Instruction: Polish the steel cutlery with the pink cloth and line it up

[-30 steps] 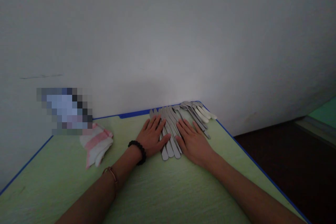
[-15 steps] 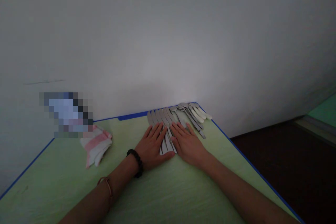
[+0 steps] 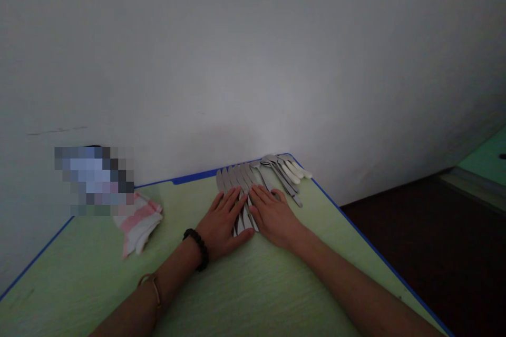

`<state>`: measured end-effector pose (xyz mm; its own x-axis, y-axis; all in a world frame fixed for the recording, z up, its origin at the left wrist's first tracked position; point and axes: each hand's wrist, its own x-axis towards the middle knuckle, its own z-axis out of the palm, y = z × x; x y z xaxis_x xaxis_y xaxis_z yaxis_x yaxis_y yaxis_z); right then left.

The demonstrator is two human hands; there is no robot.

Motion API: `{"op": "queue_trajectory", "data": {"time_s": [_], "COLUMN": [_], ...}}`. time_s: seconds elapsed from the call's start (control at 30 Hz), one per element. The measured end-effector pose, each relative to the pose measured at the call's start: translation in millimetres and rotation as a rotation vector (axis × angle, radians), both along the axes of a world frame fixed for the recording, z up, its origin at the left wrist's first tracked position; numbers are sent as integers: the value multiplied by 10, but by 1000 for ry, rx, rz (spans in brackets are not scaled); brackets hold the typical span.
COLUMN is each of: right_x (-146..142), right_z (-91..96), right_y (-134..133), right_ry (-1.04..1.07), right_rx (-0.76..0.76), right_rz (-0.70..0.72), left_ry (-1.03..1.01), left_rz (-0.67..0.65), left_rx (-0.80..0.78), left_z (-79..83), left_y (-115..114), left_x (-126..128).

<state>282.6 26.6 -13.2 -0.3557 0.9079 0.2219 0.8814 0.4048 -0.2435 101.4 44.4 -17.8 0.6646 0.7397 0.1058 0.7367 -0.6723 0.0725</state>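
Several silver table knives (image 3: 232, 175) lie side by side in a row, blades toward the wall. My left hand (image 3: 221, 224) rests flat across their left part, fingers spread and thumb stretched to the right along the handle ends. Flat along the right part of the row lies my right hand (image 3: 279, 218), its fingers pointing away from me. Both hands cover much of the knives' middle. Just right of them is a spoon (image 3: 256, 165), partly hidden by my right hand. Beyond it, silver spoons (image 3: 270, 159) overlap in a bunch beside several white-handled pieces of cutlery (image 3: 293, 172).
The cutlery is on a pale green table (image 3: 221, 300) with a blue edge, set against a grey wall (image 3: 245, 52). At the left, a pink-and-white cloth (image 3: 143, 221) lies crumpled beside a pixelated object (image 3: 93, 174). A dark floor (image 3: 415, 226) shows past the right edge.
The whole view has shifted a little, so things appear slightly farther left. Both hands stay on the knives, with hardly any movement against them.
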Motion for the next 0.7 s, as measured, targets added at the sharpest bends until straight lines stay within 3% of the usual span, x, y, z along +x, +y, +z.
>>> {"op": "queue_trajectory", "data": {"time_s": [0.23,0.4,0.7], "right_x": [207,198,190], "right_z": [159,119,74], "right_y": [-4,-23,-13], "right_ry": [-29,-81,-127], "right_rx": [-201,-127,-123], "right_rz": [178,162,186], "left_ry": [11,-22,-53], "left_rz": [-8,6,-19], "left_rx": [-31,-21,-25], "left_z": [13,0,35], "left_y": [-17,-44,-69], "left_x": [31,54,44]}}
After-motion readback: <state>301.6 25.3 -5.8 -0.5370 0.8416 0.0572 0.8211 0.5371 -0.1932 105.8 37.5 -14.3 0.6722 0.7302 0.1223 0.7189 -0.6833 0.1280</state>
